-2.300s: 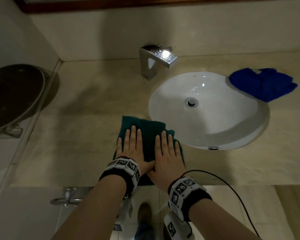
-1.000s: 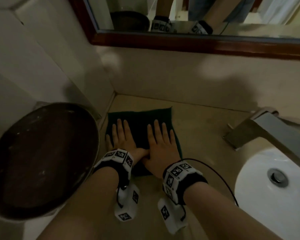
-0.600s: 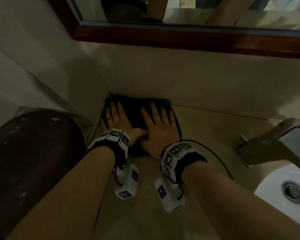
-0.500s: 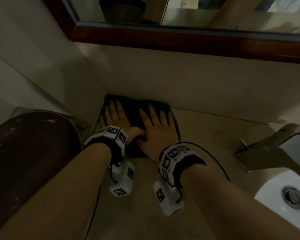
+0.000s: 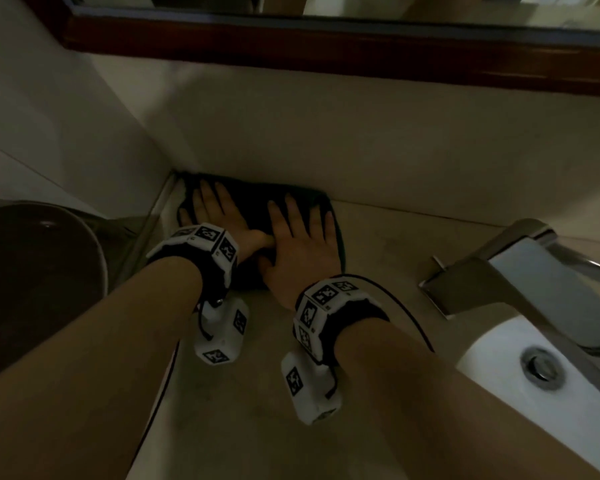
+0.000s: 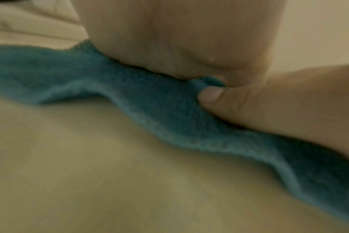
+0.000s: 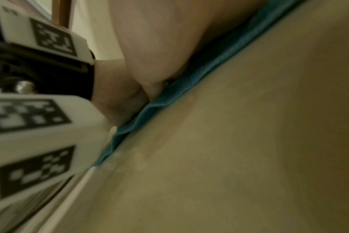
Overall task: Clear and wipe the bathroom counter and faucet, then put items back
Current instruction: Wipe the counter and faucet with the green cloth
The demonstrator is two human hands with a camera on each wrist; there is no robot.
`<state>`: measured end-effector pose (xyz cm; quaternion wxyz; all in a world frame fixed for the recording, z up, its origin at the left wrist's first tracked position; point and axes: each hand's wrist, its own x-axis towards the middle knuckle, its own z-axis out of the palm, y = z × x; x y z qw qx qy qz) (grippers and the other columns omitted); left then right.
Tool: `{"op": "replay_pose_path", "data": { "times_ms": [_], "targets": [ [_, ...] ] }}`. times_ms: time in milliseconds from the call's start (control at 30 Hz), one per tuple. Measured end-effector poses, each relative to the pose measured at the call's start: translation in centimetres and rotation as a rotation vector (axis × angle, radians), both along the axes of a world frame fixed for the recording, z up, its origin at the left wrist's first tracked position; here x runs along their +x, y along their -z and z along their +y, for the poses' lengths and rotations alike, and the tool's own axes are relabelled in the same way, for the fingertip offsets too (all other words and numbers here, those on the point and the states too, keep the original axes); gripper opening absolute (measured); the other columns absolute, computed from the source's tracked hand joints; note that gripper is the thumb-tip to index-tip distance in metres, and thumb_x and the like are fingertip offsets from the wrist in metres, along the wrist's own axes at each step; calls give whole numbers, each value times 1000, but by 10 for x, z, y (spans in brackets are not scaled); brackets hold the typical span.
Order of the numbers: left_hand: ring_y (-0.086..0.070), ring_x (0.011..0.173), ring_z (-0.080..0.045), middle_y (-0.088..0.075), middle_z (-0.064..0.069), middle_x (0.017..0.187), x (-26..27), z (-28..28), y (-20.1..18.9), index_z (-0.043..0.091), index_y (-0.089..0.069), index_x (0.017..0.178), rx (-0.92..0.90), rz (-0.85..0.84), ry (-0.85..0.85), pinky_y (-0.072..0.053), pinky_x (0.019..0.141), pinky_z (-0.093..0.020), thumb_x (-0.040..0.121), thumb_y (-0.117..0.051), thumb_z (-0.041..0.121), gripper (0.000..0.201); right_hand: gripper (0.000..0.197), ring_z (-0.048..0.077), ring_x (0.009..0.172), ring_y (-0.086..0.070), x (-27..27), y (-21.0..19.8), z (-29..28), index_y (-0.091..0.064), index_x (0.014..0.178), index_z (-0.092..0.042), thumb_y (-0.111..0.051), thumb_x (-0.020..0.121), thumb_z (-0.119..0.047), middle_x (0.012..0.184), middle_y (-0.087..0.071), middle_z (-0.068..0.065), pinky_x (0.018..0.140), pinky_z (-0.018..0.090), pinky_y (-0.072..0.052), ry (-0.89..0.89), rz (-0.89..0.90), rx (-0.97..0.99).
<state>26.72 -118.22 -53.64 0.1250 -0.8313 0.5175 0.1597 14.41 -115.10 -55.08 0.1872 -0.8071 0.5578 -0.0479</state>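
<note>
One teal cloth (image 5: 257, 209) lies in the far-left corner of the counter (image 5: 378, 244) — two hands press it flat, left hand (image 5: 219, 216) and right hand (image 5: 302, 244) side by side, fingers straight. One faucet (image 5: 520, 271) and one basin (image 5: 499, 372) sit right.

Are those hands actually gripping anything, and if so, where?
Nothing is gripped. The left hand and right hand lie flat, side by side, on top of the teal cloth, pressing it onto the counter in the back corner.
</note>
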Motion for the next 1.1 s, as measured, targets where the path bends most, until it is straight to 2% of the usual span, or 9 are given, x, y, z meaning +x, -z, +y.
{"op": "replay_pose_path", "data": {
  "times_ms": [233,367,467,567,800,933,1100],
  "targets": [
    [13,145,-30,20,-15,156,-64,7,2,8,20,147,5,17,57,4,117,-52,73,-45,78,121,86,35,146,9,-56,-4,13,6,153,-21,-42,90,-54,161,9,2,117,48,12,121,31,38],
    [12,146,-29,18,-13,157,-103,18,5,9,18,148,-41,56,117,7,116,-52,76,-33,80,113,86,35,145,11,-81,-5,21,8,152,-15,-40,91,-52,160,12,5,116,47,13,249,36,65],
    [10,146,-26,16,-10,158,-119,26,3,11,14,150,-89,76,144,7,116,-50,80,-24,77,104,91,33,145,16,-91,-8,26,9,152,-10,-41,90,-55,159,15,10,115,43,16,263,6,101],
    [11,146,-24,17,-7,158,-117,32,3,14,14,150,-88,78,190,7,117,-49,82,-22,75,99,94,32,145,16,-91,-11,33,10,151,-7,-43,90,-54,158,16,14,115,42,16,253,-14,108],
    [17,145,-21,22,-4,157,-112,63,5,16,18,149,-84,69,271,7,118,-47,85,-32,70,97,90,31,146,15,-92,-14,67,11,151,-5,-41,90,-48,157,18,15,118,41,11,221,-1,103],
    [20,145,-20,27,-3,155,-108,86,4,17,22,148,-46,61,280,8,118,-46,81,-27,77,102,91,32,145,19,-91,-14,88,13,150,-8,-41,90,-49,157,21,14,117,43,13,209,31,121],
    [20,145,-17,28,0,155,-91,109,4,20,23,148,-45,63,306,8,118,-44,82,-26,75,99,92,35,143,22,-77,-14,107,15,150,-8,-39,89,-51,156,24,16,117,48,11,184,72,124]
  ]
}}
